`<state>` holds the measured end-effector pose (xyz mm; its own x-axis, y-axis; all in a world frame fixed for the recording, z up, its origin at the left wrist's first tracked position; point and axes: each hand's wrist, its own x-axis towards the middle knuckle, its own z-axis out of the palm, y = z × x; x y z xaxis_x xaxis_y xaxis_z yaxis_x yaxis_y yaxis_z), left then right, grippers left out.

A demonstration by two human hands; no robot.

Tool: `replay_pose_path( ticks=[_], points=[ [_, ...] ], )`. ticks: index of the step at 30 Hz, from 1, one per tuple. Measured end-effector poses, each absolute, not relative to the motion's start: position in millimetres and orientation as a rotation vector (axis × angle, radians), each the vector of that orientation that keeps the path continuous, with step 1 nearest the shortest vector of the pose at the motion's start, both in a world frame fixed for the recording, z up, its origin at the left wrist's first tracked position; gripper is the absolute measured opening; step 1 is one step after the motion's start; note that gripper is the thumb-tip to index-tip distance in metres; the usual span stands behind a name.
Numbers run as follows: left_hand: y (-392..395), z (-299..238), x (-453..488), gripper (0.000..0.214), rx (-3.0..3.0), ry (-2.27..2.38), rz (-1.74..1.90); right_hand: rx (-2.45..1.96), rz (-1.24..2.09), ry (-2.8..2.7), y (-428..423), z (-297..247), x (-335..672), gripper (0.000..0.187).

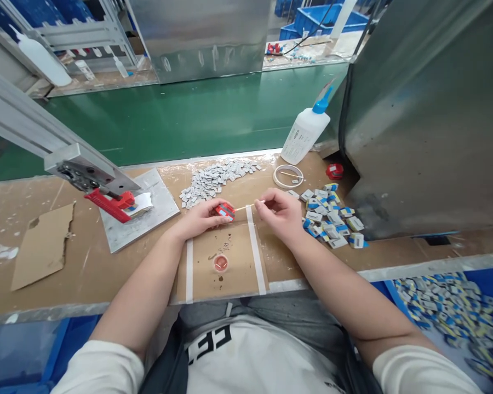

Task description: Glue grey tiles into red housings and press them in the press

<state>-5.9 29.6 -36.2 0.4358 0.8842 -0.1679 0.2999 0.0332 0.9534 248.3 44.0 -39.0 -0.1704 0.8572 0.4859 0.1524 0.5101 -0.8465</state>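
Observation:
My left hand (200, 218) grips a small red block-like part (225, 212) with a pale label, fingers and thumb closed around its side. Between the thumb and fingers of my right hand (281, 214) is a thin pale stick (244, 207), its left end reaching to the red part. Below my hands, a small round dish of reddish liquid (221, 264) stands on a cardboard sheet (238, 282) edged with white tape strips. Dark spots and crumbs lie around the dish. Just beyond my left hand spreads a pile of small grey tiles (213, 181).
Right of my right hand lie grey, blue and yellow blocks (332, 216). Behind them are a tape roll (288, 176), another red part (334, 171) and a white bottle (306, 134). A red toggle clamp (115, 205) stands over a metal plate (119, 235) at left. A steel panel (431, 120) bounds the right.

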Motion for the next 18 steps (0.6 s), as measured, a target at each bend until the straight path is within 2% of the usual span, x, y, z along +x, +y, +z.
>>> replay_pose_path(
  ticks=[18],
  points=[
    [33.1, -38.5, -6.7, 0.045, 1.587, 1.087, 0.535, -0.837, 0.674, -1.923, 47.0, -43.0, 246.2, 0.021]
  ],
)
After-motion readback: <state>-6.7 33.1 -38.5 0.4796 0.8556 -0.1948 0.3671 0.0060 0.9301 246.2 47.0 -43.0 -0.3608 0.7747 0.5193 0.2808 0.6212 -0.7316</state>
